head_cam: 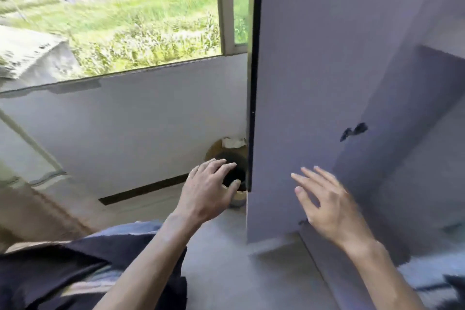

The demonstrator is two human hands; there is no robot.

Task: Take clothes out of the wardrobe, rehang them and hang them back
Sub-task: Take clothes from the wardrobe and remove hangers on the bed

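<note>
A tall pale lilac wardrobe [314, 70] fills the right half of the view, its door carrying a small dark handle [353, 131]. Whether the door stands ajar I cannot tell. My left hand [208, 191] hovers with relaxed fingers just left of the wardrobe's dark front edge and holds nothing. My right hand [332, 206] is spread flat in front of the lower door panel, fingers straight, empty. Dark clothes [63, 272] with a striped piece lie heaped at the lower left, under my left forearm. The wardrobe's inside is hidden.
A round bin [232, 156] with a dark opening stands on the grey floor [221, 272] in the corner between wall and wardrobe. A large window [113, 15] looks onto green fields. Something dark [453, 284] lies at the bottom right.
</note>
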